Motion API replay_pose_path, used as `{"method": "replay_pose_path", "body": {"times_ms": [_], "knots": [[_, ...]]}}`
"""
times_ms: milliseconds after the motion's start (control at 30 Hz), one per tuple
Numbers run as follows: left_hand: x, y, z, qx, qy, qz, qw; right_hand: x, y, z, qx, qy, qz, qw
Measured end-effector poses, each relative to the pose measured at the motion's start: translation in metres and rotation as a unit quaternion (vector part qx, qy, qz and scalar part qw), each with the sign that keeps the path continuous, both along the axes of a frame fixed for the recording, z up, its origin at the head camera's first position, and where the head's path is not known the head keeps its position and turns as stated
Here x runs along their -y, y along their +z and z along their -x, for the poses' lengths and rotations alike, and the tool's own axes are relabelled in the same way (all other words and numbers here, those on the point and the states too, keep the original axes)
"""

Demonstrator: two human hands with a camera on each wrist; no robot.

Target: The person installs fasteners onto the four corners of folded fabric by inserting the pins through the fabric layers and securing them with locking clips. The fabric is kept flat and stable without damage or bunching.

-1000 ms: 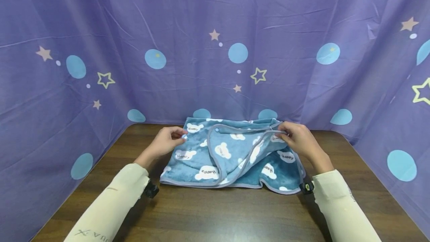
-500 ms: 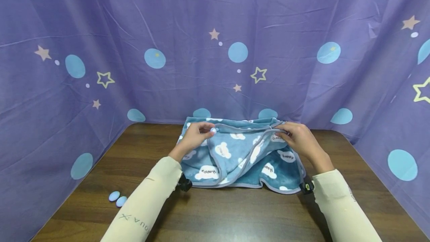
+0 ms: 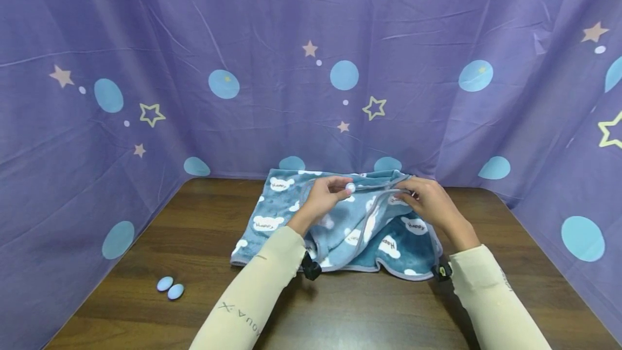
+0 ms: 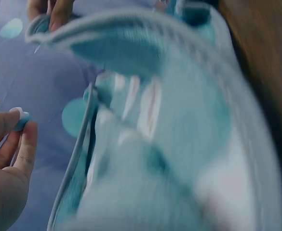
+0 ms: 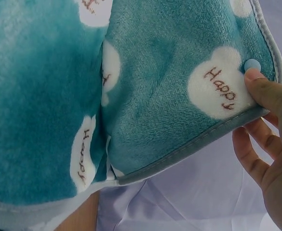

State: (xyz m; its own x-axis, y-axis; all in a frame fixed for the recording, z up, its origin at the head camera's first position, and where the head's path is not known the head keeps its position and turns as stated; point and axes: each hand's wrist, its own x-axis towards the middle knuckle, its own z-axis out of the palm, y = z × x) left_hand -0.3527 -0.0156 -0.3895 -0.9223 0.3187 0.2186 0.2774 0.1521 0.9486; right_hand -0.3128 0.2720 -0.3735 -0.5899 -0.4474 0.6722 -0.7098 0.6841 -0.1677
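A teal fleece blanket (image 3: 277, 231) with white bear-shaped patches reading "Happy" and grey edging lies folded on the wooden table. My right hand (image 3: 430, 204) pinches a lifted corner at its right side. In the right wrist view a light blue button-like disc (image 5: 252, 65) sits on that corner, against my thumb. My left hand (image 3: 326, 196) is over the middle of the blanket, short of the right hand. Between its thumb and fingers is a small blue-and-white round piece (image 4: 21, 120), whose exact kind I cannot tell. Blur softens the near fabric in the left wrist view.
Two small pale blue oval pieces (image 3: 170, 288) lie at the table's left front. The brown wooden table (image 3: 340, 307) is bounded at the back and sides by a purple curtain (image 3: 282, 31) printed with stars and dots.
My left hand has moved right across the blanket, from its left edge toward the right hand, carrying the small round piece. The right hand keeps its pinch on the corner, nearly still.
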Motion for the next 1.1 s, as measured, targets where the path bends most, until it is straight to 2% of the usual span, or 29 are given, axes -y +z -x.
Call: {"method": "replay_pose_path", "body": {"times_ms": [167,400,800,967,1100], "knots": [[-0.021,-0.002,-0.003,0.009,-0.002,-0.030,0.9995,0.004,0.000,0.000,0.008,0.004,-0.002,1.0000],[-0.041,-0.005,-0.002,0.018,0.009,-0.069,0.9974,0.009,0.002,0.000,0.013,0.020,-0.011,0.9997],[-0.064,-0.003,-0.002,-0.006,0.008,-0.095,0.9955,0.011,0.001,-0.001,0.034,0.047,-0.018,0.9982],[-0.069,-0.002,-0.004,-0.021,-0.003,-0.088,0.9959,0.010,0.000,0.000,0.027,0.051,-0.013,0.9982],[-0.070,-0.003,-0.005,-0.029,-0.001,-0.087,0.9958,0.009,-0.001,0.001,0.035,0.053,-0.012,0.9979]]}}
